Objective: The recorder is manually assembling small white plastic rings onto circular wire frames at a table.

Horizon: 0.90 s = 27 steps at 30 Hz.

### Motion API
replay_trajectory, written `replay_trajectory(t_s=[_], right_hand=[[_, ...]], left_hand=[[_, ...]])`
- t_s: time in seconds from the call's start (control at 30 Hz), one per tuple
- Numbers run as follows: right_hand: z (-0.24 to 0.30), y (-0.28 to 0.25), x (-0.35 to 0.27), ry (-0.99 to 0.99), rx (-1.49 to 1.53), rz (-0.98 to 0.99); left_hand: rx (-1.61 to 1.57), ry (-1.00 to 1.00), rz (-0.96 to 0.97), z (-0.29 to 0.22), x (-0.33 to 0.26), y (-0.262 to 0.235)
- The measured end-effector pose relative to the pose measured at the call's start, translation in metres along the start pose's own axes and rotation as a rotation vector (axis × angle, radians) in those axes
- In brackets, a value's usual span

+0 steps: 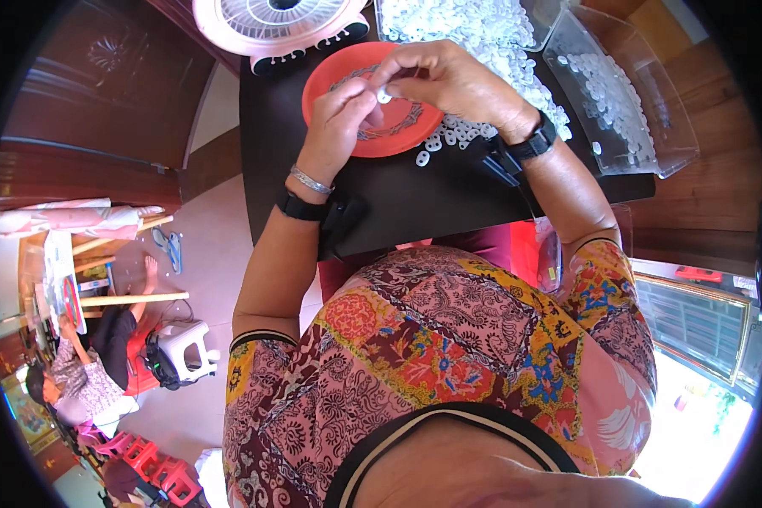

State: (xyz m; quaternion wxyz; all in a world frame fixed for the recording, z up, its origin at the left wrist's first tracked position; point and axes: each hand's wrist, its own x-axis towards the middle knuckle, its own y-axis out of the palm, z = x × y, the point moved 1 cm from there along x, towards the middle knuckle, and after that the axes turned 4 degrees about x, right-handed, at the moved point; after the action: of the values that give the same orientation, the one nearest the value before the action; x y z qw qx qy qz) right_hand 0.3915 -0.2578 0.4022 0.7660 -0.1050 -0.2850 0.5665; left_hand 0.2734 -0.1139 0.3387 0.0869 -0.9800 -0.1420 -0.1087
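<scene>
Over a red bowl [381, 151], my two hands meet with their fingertips close together. My right hand [453, 80] is closed in a pinch at a small white plastic piece [384, 95]. My left hand [337, 118] is pinched shut right beside that piece; what lies between its fingers is hidden. Inside the bowl, thin grey strands [406, 123] lie in a loose ring along the wall. To the bowl's right, loose white two-holed pieces [457, 131] are spread on the dark table [381, 199].
A heap of white pieces [474, 25] fills the table's far side. A clear bin [665, 127] holding more stands at the right. A pink fan [279, 30] sits far left. Another person [85, 381] sits at the left, near a white stool [182, 351].
</scene>
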Motion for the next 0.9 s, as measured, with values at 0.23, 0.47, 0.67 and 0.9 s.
replay_trajectory(t_s=[0.23, 0.47, 0.67, 0.9], right_hand=[[-0.026, 0.021, 0.007, -0.002, 0.108, -0.157], [-0.028, 0.027, 0.006, 0.015, 0.301, -0.081], [-0.018, 0.027, 0.006, -0.115, 0.169, -0.008], [-0.026, 0.027, 0.006, -0.136, 0.070, -0.060]], left_hand=[[-0.113, -0.040, 0.028, 0.001, -0.003, -0.002], [-0.227, -0.218, 0.081, -0.004, -0.009, -0.008], [-0.158, -0.231, 0.094, -0.007, -0.011, -0.009], [-0.227, -0.189, 0.073, -0.005, -0.012, -0.011]])
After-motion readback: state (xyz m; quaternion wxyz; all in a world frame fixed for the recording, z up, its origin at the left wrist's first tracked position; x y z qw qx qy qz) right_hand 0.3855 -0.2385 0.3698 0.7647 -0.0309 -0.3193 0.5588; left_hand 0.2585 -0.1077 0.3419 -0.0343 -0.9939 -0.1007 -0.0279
